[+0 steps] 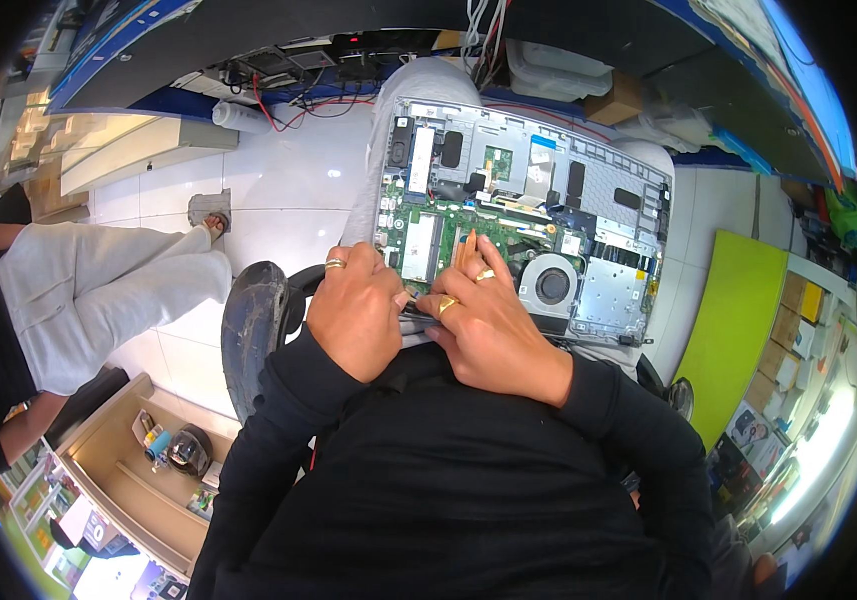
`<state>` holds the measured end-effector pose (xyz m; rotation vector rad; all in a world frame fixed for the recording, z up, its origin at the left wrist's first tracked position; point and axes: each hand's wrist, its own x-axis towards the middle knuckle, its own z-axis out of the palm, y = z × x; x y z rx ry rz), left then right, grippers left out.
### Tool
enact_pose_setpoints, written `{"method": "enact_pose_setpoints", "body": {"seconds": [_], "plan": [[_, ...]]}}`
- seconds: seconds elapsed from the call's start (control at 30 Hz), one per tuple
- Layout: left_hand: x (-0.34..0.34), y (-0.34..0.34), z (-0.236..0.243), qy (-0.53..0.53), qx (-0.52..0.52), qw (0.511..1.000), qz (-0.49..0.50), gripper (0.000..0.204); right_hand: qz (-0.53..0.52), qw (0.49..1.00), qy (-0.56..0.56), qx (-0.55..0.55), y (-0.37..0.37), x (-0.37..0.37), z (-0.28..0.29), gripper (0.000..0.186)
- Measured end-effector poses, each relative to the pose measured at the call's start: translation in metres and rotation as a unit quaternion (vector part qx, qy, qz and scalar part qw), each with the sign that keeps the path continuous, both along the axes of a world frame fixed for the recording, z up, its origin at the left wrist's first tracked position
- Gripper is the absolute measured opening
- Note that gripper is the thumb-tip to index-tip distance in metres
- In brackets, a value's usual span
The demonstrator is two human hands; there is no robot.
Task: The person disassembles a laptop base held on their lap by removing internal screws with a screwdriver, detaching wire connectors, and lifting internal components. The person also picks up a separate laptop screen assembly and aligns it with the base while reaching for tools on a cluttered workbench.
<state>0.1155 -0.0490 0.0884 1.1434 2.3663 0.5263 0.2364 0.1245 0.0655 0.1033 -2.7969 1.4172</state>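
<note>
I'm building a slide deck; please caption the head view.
Left hand and right hand work at an opened, rectangular silver laptop chassis, green circuit board and round silver fan exposed.

A co-worker in pale grey trousers (119, 290) is at the left, one foot (215, 224) on the white tiled floor (284, 205). Below, a tan open box (134, 492) holds a blue cylinder (158, 443) beside a dark round object (189, 450). A scuffed black armrest (252, 325) stands nearby. Up top, a white container (239, 117) lies near a red cable (294, 122); translucent tubs (559, 76) sit beside a brown carton (617, 99). A lime-green panel (734, 305) slants at right.
</note>
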Motion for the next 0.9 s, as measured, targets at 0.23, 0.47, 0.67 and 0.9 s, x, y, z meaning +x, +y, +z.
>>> {"method": "enact_pose_setpoints", "body": {"seconds": [0.23, 0.47, 0.67, 0.9], "plan": [[-0.002, 0.001, 0.001, -0.003, -0.026, 0.999, -0.021, 0.005, -0.003, 1.000, -0.022, 0.001, -0.003, -0.003, 0.001, 0.025], [0.000, 0.009, 0.005, 0.048, -0.069, 0.996, -0.024, 0.006, 0.031, 0.997, 0.016, 0.066, -0.001, -0.008, -0.001, 0.023], [0.006, 0.009, 0.008, 0.065, -0.068, 0.995, 0.039, 0.004, 0.070, 0.990, 0.053, 0.112, 0.001, -0.006, 0.002, 0.020], [0.022, 0.004, -0.005, 0.107, 0.000, 0.990, 0.088, 0.006, 0.121, 0.980, 0.065, 0.146, 0.006, -0.003, 0.009, 0.021]]}}
